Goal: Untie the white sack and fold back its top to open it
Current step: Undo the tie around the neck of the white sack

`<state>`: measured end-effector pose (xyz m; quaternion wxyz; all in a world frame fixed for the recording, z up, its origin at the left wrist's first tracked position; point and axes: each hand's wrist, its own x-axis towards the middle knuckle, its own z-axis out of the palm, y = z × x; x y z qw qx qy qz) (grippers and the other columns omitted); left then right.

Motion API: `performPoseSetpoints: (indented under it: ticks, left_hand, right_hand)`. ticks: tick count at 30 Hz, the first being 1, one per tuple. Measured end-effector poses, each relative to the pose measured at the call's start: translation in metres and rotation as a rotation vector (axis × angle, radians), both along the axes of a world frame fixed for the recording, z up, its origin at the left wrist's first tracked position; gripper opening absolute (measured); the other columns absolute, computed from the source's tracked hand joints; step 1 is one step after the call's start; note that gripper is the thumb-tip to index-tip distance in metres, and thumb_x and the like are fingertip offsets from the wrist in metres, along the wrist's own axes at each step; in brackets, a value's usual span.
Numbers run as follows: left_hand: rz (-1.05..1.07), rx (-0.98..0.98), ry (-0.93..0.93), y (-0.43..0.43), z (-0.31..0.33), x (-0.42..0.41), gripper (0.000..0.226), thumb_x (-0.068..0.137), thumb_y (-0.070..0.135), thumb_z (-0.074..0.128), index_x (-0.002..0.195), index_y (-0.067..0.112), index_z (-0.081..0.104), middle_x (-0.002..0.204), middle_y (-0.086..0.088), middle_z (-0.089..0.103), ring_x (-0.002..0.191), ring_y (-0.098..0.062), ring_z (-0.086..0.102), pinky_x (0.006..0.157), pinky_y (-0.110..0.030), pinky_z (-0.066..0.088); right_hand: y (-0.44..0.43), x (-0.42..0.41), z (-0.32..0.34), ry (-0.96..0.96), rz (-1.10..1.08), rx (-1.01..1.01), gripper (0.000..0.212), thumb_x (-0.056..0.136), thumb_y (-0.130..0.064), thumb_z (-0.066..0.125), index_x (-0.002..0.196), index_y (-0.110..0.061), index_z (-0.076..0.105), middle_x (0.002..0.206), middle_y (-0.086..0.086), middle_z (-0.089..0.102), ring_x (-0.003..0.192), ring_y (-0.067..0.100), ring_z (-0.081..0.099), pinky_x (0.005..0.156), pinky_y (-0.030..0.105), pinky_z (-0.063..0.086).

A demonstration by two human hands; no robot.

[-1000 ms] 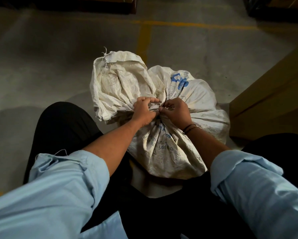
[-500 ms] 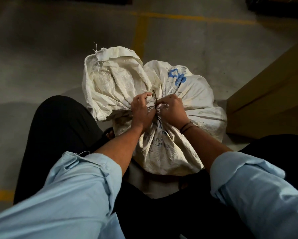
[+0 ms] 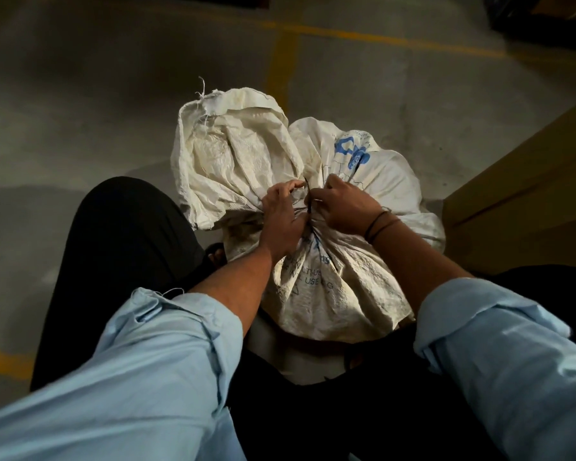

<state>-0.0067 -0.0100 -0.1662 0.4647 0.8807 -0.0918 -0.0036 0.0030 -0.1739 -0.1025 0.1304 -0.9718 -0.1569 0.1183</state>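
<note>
Nearest the camera, two rolled light-blue sleeves [image 3: 167, 354] frame the white sack [image 3: 330, 294], and black-trousered legs [image 3: 123, 234] spread to either side of it. The sack stands on the concrete floor [image 3: 80, 121] between the knees, its filled body bulging and printed with faint blue lettering.

Both hands meet above the body, at the sack's gathered neck. The left hand [image 3: 281, 221] has its fingers curled tight around the bunched fabric on the neck's left side, thumb and forefinger closing at the knot. The right hand [image 3: 343, 207], with thin dark bands [image 3: 380, 224] on its wrist, has its fingers bent close together and pinches the dark tie [image 3: 308, 202], which is wound around the neck.

Beyond the hands, the sack's loose top [image 3: 233, 151] flops up and to the left, its edge frayed. A brown cardboard box [image 3: 526, 194] sits just right of the sack. Behind the sack, yellow lines [image 3: 281, 58] cross the floor.
</note>
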Motion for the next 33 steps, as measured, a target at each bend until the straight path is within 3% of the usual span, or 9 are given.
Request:
performPoseSetpoints:
  ticks: [8, 11, 14, 16, 21, 24, 28, 31, 33]
  left_hand:
    - [0.003, 0.068, 0.025, -0.004, -0.004, 0.001, 0.068, 0.081, 0.012, 0.073, 0.142, 0.013, 0.043, 0.138, -0.016, 0.038, 0.127, -0.03, 0.034, 0.108, -0.047, 0.035]
    - [0.002, 0.065, 0.011, -0.003, -0.008, 0.003, 0.069, 0.082, 0.016, 0.073, 0.144, 0.011, 0.042, 0.139, -0.018, 0.037, 0.127, -0.033, 0.034, 0.109, -0.047, 0.033]
    - [0.013, 0.047, 0.032, -0.003, -0.008, 0.005, 0.074, 0.081, 0.017, 0.072, 0.147, 0.014, 0.038, 0.14, -0.017, 0.036, 0.129, -0.032, 0.032, 0.11, -0.041, 0.03]
    - [0.011, 0.046, 0.057, -0.002, -0.009, 0.006, 0.079, 0.081, 0.018, 0.072, 0.15, 0.018, 0.033, 0.142, -0.015, 0.033, 0.131, -0.03, 0.03, 0.109, -0.035, 0.026]
    - [0.011, 0.039, 0.067, -0.003, -0.01, 0.008, 0.081, 0.08, 0.02, 0.07, 0.151, 0.025, 0.032, 0.141, -0.01, 0.035, 0.13, -0.027, 0.032, 0.11, -0.037, 0.028]
    - [0.016, 0.039, 0.057, -0.005, -0.01, 0.009, 0.079, 0.079, 0.022, 0.066, 0.15, 0.023, 0.034, 0.138, -0.01, 0.036, 0.128, -0.027, 0.033, 0.111, -0.043, 0.031]
    - [0.017, 0.036, 0.077, -0.003, -0.014, 0.007, 0.079, 0.08, 0.02, 0.067, 0.151, 0.028, 0.032, 0.14, -0.008, 0.033, 0.129, -0.025, 0.031, 0.108, -0.036, 0.03]
    - [0.006, 0.057, 0.08, -0.003, -0.016, 0.008, 0.077, 0.083, 0.023, 0.067, 0.151, 0.029, 0.032, 0.141, -0.008, 0.031, 0.132, -0.027, 0.031, 0.109, -0.039, 0.032]
    - [0.0, 0.061, 0.088, -0.003, -0.015, 0.008, 0.077, 0.083, 0.024, 0.067, 0.151, 0.028, 0.032, 0.142, -0.009, 0.031, 0.132, -0.028, 0.031, 0.11, -0.039, 0.031]
  right_hand:
    - [-0.001, 0.051, 0.029, 0.244, 0.31, -0.2, 0.039, 0.098, -0.036, 0.058, 0.137, -0.032, 0.057, 0.099, -0.001, 0.045, 0.089, 0.018, 0.051, 0.077, 0.031, 0.038]
    - [0.007, 0.069, 0.026, 0.353, 0.338, -0.216, 0.039, 0.094, -0.031, 0.064, 0.132, -0.026, 0.061, 0.102, 0.0, 0.056, 0.09, 0.02, 0.058, 0.079, 0.035, 0.047]
    - [0.017, 0.08, 0.017, 0.537, 0.232, -0.163, 0.011, 0.092, -0.029, 0.062, 0.102, -0.033, 0.061, 0.099, 0.005, 0.064, 0.082, 0.023, 0.06, 0.078, 0.039, 0.051]
    - [0.02, 0.086, 0.01, 0.635, 0.155, -0.076, 0.011, 0.09, -0.023, 0.061, 0.088, -0.034, 0.059, 0.09, 0.009, 0.064, 0.07, 0.022, 0.054, 0.068, 0.038, 0.048]
    - [0.012, 0.094, -0.005, 0.693, -0.005, 0.087, 0.01, 0.088, -0.013, 0.059, 0.083, -0.011, 0.066, 0.065, 0.006, 0.05, 0.049, 0.016, 0.036, 0.05, 0.027, 0.034]
    - [0.005, 0.095, -0.012, 0.793, -0.158, 0.27, 0.014, 0.085, -0.011, 0.057, 0.094, -0.008, 0.068, 0.069, 0.008, 0.043, 0.05, 0.016, 0.028, 0.049, 0.025, 0.026]
    - [0.012, 0.096, -0.009, 0.721, -0.006, 0.17, 0.019, 0.083, -0.01, 0.064, 0.074, -0.021, 0.077, 0.073, 0.016, 0.055, 0.054, 0.024, 0.04, 0.049, 0.027, 0.035]
    - [0.011, 0.095, -0.001, 0.621, 0.14, 0.02, 0.004, 0.085, -0.022, 0.075, 0.082, -0.018, 0.075, 0.078, 0.01, 0.067, 0.064, 0.019, 0.056, 0.061, 0.031, 0.046]
    - [0.009, 0.093, 0.001, 0.54, 0.206, -0.052, 0.018, 0.088, -0.028, 0.074, 0.089, -0.01, 0.073, 0.077, 0.007, 0.066, 0.063, 0.015, 0.056, 0.061, 0.027, 0.043]
